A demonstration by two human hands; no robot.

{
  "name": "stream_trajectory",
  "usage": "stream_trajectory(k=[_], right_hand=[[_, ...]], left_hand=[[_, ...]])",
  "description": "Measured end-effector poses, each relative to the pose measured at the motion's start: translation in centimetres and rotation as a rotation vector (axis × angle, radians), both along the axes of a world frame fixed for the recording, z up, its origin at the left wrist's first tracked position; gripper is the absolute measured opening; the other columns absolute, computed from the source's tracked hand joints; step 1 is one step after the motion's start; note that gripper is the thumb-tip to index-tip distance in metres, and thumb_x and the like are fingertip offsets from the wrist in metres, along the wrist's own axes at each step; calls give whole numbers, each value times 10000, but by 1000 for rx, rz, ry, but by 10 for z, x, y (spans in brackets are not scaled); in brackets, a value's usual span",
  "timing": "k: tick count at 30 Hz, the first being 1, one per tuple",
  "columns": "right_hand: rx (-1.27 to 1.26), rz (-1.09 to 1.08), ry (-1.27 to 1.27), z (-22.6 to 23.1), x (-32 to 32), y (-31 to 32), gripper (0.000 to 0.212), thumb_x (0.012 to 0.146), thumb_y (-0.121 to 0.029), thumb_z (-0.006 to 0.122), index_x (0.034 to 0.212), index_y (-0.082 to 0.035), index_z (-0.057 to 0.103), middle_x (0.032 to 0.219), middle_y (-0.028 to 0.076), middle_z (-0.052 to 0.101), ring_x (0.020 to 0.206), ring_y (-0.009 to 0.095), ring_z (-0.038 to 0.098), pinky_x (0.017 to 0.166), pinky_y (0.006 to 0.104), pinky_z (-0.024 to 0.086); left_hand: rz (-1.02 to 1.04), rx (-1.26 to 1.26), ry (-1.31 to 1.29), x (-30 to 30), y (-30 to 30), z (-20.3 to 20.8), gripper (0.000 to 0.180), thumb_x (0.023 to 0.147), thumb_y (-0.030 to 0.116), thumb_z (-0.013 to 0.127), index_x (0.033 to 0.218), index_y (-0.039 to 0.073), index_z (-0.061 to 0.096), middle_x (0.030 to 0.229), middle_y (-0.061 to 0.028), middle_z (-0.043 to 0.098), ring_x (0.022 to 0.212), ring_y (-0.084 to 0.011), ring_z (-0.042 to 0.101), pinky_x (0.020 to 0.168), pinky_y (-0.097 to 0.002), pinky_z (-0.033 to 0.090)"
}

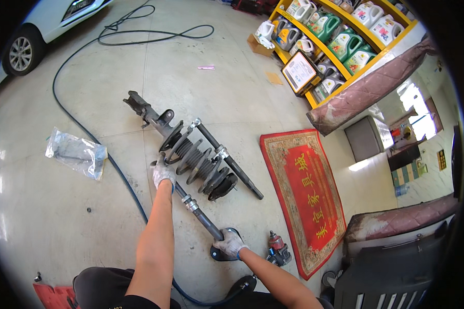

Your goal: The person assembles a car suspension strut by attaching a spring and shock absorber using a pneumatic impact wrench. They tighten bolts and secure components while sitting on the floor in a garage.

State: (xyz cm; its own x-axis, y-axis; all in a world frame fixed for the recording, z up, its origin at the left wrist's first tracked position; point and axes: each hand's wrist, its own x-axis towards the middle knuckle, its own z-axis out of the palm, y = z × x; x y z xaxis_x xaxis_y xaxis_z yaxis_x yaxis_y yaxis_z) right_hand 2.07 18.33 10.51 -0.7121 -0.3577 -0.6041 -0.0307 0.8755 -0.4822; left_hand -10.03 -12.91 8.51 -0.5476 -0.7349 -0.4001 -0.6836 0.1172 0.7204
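A black strut with a coil spring (196,162) lies slantwise on the floor ahead of me. Along its right side rests a spring compressor rod (242,177) with a hooked clamp at its far end. A second spring compressor (203,219) runs between my hands on the strut's near side. My left hand (163,174), in a whitish work glove, is closed around its far end, beside the coils. My right hand (231,243), gloved too, is wrapped around its near end, above a black plate (218,253) that it partly covers.
A red impact wrench (277,250) stands right of my right hand. A black air hose (119,172) curves along the left. Beyond it lies a clear plastic bag (77,153). On the right are a red mat (314,206), a yellow shelf (340,59) of jugs and a white car (51,20) far left.
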Motion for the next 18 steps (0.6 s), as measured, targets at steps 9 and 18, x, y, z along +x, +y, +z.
stream_trajectory(k=[9, 18], right_hand=[[70, -36, -19, 23, -22, 8, 364, 728, -321, 693, 1005, -85, 703, 898, 183, 719, 874, 337, 706, 818, 436, 548], [62, 117, 85, 38, -52, 29, 380, 772, -337, 671, 1032, -60, 691, 968, 225, 710, 956, 397, 680, 871, 476, 524]], left_hand=[[443, 351, 443, 0, -16, -79, 509, 895, 194, 723, 1383, 112, 602, 1210, -125, 640, 1047, -264, 645, 895, -379, 514], [387, 1059, 447, 40, 50, -62, 296, 939, 389, 699, 1063, 125, 648, 815, -11, 555, 691, -176, 570, 644, -370, 531]])
